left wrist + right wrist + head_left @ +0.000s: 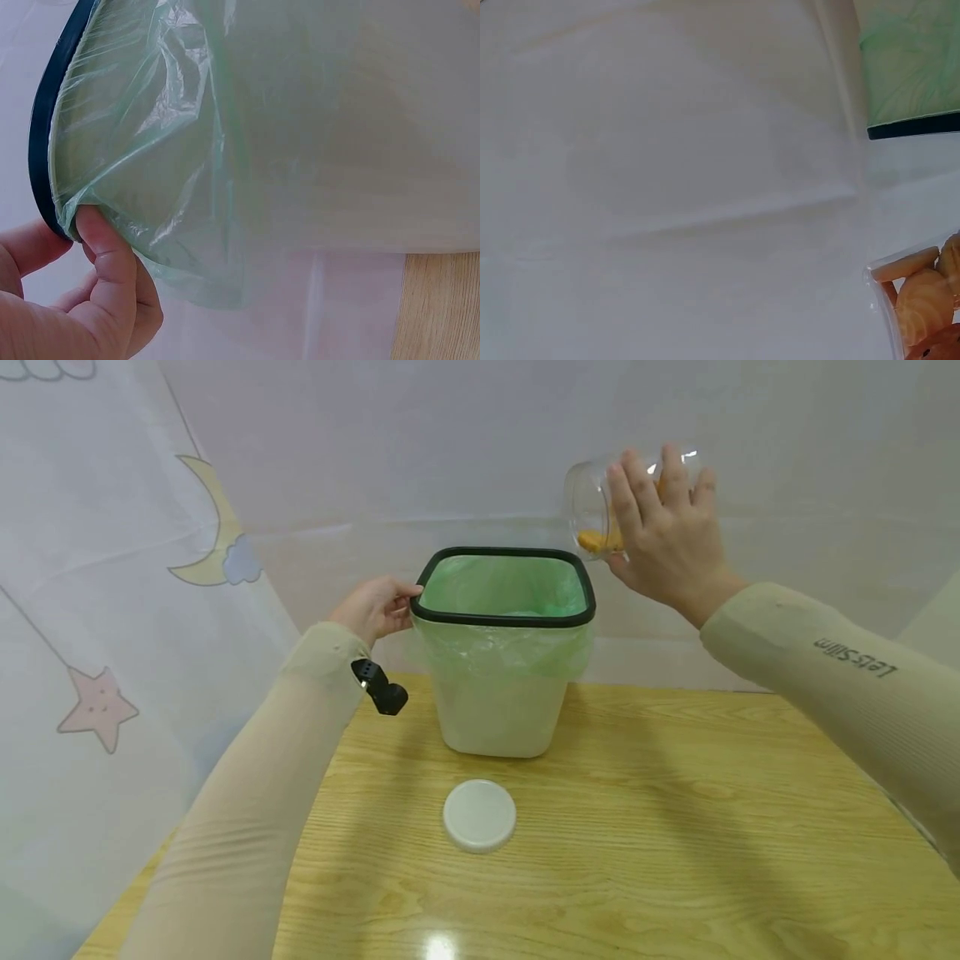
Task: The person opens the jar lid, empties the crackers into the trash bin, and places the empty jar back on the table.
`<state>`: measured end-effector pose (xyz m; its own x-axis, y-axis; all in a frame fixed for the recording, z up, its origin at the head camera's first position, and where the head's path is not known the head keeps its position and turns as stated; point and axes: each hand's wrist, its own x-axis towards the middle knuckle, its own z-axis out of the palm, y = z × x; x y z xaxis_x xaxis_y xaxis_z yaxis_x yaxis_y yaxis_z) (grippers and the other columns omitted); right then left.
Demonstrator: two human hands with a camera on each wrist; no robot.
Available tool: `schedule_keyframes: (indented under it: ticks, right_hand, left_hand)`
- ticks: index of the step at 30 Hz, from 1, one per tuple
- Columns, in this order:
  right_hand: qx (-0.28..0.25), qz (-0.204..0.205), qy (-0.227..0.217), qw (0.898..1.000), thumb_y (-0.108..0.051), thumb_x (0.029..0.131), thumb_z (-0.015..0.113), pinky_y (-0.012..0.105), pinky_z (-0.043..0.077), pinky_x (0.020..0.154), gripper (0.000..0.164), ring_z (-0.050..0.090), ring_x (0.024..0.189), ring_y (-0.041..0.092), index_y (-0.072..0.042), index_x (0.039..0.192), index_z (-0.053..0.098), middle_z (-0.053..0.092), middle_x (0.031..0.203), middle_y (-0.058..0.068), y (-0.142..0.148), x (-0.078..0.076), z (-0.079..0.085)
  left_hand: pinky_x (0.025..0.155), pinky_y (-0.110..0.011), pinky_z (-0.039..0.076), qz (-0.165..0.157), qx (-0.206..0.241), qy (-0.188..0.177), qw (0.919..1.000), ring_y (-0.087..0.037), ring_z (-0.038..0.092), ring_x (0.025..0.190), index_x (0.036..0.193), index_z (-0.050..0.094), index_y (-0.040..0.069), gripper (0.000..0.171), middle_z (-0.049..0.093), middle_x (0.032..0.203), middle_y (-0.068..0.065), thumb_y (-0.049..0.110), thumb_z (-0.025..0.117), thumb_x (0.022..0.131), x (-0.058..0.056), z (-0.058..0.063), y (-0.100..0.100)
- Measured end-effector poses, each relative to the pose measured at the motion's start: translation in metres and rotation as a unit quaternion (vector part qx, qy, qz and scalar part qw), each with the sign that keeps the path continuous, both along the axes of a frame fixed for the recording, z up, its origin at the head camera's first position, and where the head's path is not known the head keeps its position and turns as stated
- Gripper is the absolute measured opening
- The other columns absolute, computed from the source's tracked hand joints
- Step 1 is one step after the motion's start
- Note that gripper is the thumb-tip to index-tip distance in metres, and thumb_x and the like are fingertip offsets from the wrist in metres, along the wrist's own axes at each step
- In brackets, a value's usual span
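Note:
In the head view, my left hand (375, 606) pinches the black rim (504, 621) of a pale waste bin (498, 710). The left wrist view shows the thumb and curled fingers on either side of that rim, over a green plastic liner (150, 150) that hangs down outside the bin. My right hand (671, 539) grips a clear jar (583, 493), lying on its side in the air, up and right of the bin. Orange-yellow pieces (591, 541) lie near its mouth. Part of the jar is hidden behind the fingers. Tan and orange pieces (922, 307) appear through its wall in the right wrist view.
A round white lid (480, 814) lies on the wooden table (637, 860) in front of the bin. Behind stands a pale cloth backdrop (375, 460), printed with a moon and a star at left. A black wrist device (380, 687) sticks out from the left sleeve.

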<state>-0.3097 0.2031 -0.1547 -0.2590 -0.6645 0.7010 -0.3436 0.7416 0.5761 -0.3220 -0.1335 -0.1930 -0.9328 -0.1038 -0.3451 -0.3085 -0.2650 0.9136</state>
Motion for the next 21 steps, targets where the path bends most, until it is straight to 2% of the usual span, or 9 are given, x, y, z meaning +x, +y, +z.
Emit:
schedule_keyframes:
  ticks: [14, 21]
  right_hand:
    - [0.011, 0.008, 0.004, 1.0, -0.02, 0.078, 0.074, 0.081, 0.032, 0.083, 0.083, 0.037, 0.12, 0.062, 0.008, 0.142, 0.03, 0.04, 0.14, 0.032, 0.0014, -0.001, 0.0003]
    - [0.013, 0.003, -0.005, 1.0, -0.022, 0.076, 0.077, 0.08, 0.031, 0.086, 0.087, 0.036, 0.12, 0.062, 0.009, 0.142, 0.028, 0.038, 0.138, 0.035, 0.0015, -0.0005, 0.0001]
  left_hand:
    - [0.051, -0.024, 0.045, 0.003, 0.01, -0.005, 0.9999, -0.013, 0.045, 0.067, 0.096, 0.05, 0.01, 0.01, 0.043, 0.084, -0.002, 0.005, 0.058, 0.096, 0.0005, 0.0005, 0.0034]
    - [0.051, -0.025, 0.046, 0.002, 0.006, -0.005, 1.0, -0.014, 0.044, 0.069, 0.101, 0.05, 0.009, 0.01, 0.043, 0.084, -0.003, 0.005, 0.058, 0.096, 0.0009, 0.0006, 0.0041]
